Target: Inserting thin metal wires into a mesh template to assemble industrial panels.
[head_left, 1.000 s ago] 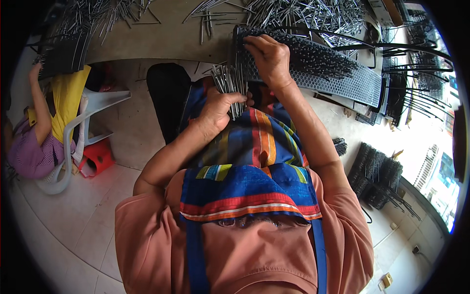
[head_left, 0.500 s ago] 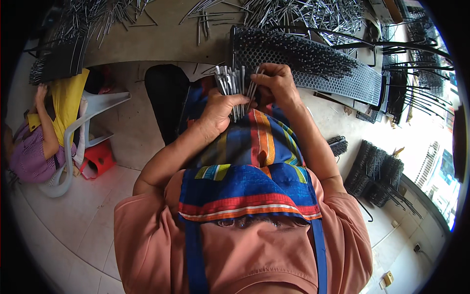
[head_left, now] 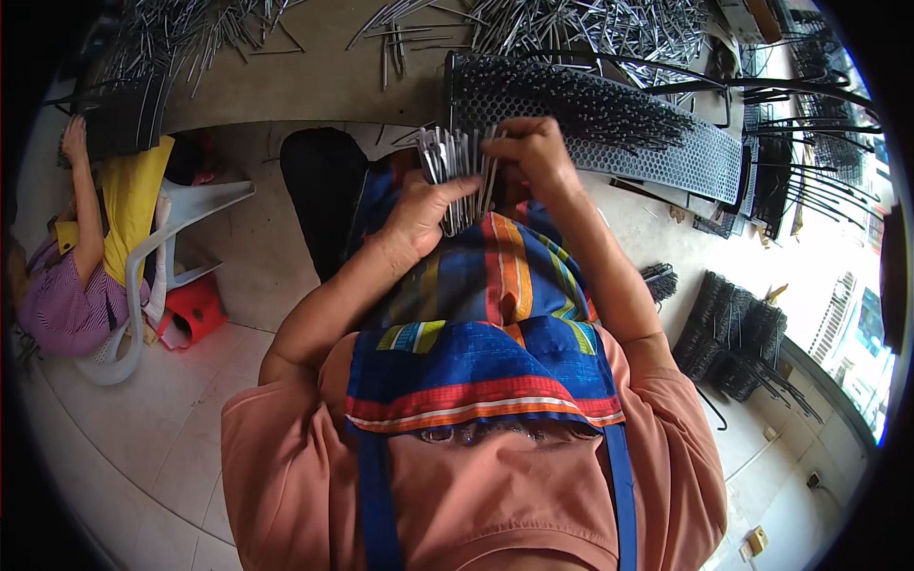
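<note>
Your left hand [head_left: 419, 214] is closed round a bundle of metal pins [head_left: 457, 171], held over your lap beside the perforated black rack [head_left: 666, 152] on the counter [head_left: 314, 81]. Your right hand [head_left: 533, 152] pinches the tops. The pins look stiff, thin and slippery; grip mid-length.

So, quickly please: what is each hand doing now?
Left hand: closed, holding a bundle of metal pins.
Right hand: fingers pinching pins in that bundle.

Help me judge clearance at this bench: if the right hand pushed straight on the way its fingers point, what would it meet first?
The right hand points left into the bundle of metal rods held by the left hand; it already touches them, so nothing lies between.
</note>
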Tool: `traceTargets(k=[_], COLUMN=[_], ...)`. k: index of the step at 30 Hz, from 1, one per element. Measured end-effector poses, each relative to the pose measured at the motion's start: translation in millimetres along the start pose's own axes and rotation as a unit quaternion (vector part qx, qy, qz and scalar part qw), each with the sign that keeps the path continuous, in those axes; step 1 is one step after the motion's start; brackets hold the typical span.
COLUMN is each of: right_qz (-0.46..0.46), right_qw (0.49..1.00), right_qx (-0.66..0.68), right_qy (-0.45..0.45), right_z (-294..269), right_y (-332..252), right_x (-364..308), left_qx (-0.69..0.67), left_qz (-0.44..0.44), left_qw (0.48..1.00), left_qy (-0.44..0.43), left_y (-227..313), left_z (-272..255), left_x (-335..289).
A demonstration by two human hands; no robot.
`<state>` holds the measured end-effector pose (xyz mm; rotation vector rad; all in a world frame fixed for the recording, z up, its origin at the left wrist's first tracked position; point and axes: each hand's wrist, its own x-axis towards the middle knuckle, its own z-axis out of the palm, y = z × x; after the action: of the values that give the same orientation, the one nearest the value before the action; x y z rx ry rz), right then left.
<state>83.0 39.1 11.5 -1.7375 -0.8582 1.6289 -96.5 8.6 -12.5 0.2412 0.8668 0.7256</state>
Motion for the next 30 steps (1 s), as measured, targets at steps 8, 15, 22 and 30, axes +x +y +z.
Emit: traceTargets(k=[8, 15, 22, 30], right_qz=[-0.231, -0.409, -0.404, -0.464], right_qw=[0.954, 0.891, 0.854, 0.790], right_qx=[0.094, 0.008, -0.224, -0.331], right_qy=[0.165, 0.194, 0.238, 0.224], right_z=[-4, -3, 12, 9], right_y=[-9, -7, -18, -17], right_x=[-9, 21, 21, 29], left_qx=[0.052, 0.062, 0.071, 0.028], left_qz=[-0.071, 0.034, 0.040, -0.036], left_qw=[0.992, 0.997, 0.996, 0.997], left_qy=[0.091, 0.035, 0.028, 0.063], left_y=[4, 5, -6, -4], left_z=[-1, 17, 4, -2], left_x=[0, -11, -1, 3])
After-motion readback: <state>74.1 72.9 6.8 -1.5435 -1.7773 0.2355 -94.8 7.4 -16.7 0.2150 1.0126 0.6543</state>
